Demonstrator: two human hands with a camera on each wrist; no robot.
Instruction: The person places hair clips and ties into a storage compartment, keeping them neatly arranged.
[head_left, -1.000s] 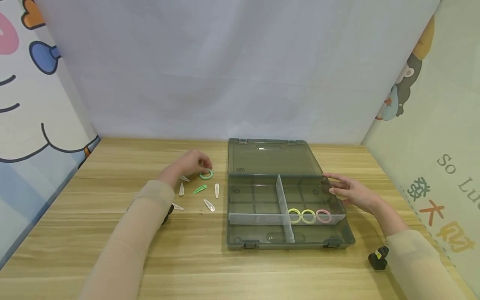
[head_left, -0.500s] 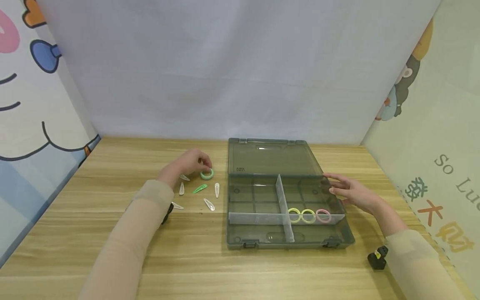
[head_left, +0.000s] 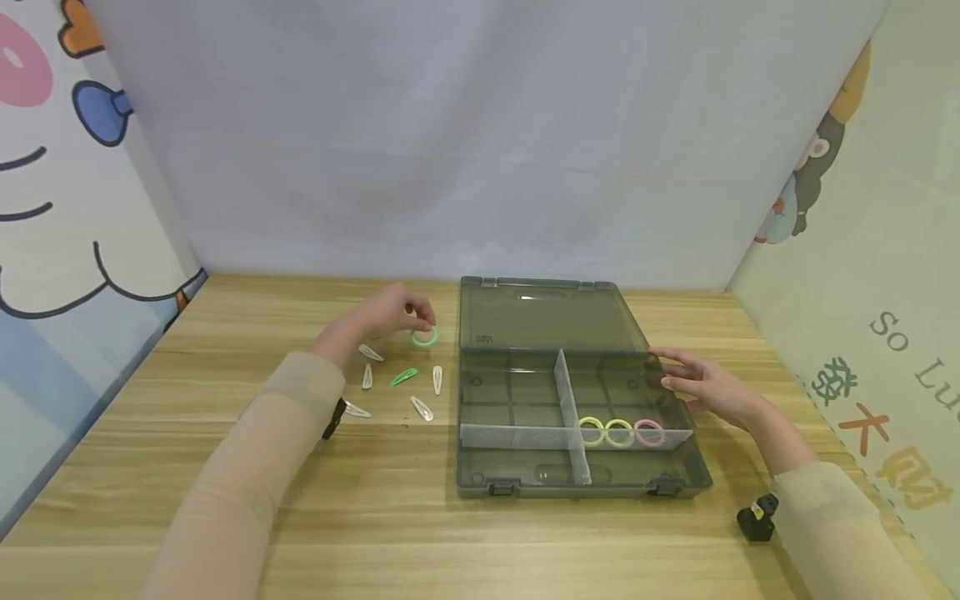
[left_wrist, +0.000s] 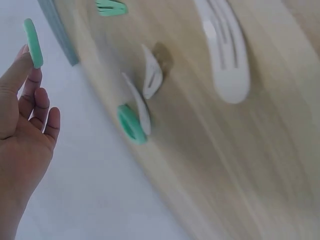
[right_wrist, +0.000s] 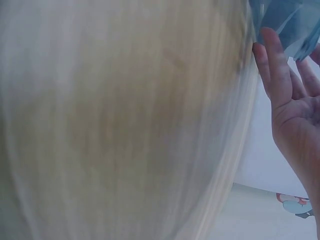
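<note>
My left hand (head_left: 393,310) pinches a mint-green ring-shaped hair tie (left_wrist: 33,44) between thumb and fingertips, raised above the table's back left part. Below it lie several white snap hair clips (head_left: 437,380) and a green snap clip (head_left: 403,377). A second green ring (left_wrist: 131,124) lies beside a white clip in the left wrist view. My right hand (head_left: 708,387) touches the right side of a grey translucent organizer box (head_left: 573,492), fingers extended along its edge near the hinge. Two yellow rings (head_left: 619,420) and a pink ring (head_left: 649,421) sit by the lengthwise divider in the box's right part.
The box's lid (head_left: 551,312) lies folded back toward the white backdrop (head_left: 480,150). White dividers (head_left: 517,436) split the box into compartments. Printed cloth panels (head_left: 877,333) stand at both sides of the wooden table (head_left: 390,517).
My left hand has lifted the green ring and moved slightly back and to the right. The view has shifted a little. My right hand stays at the box's side.
</note>
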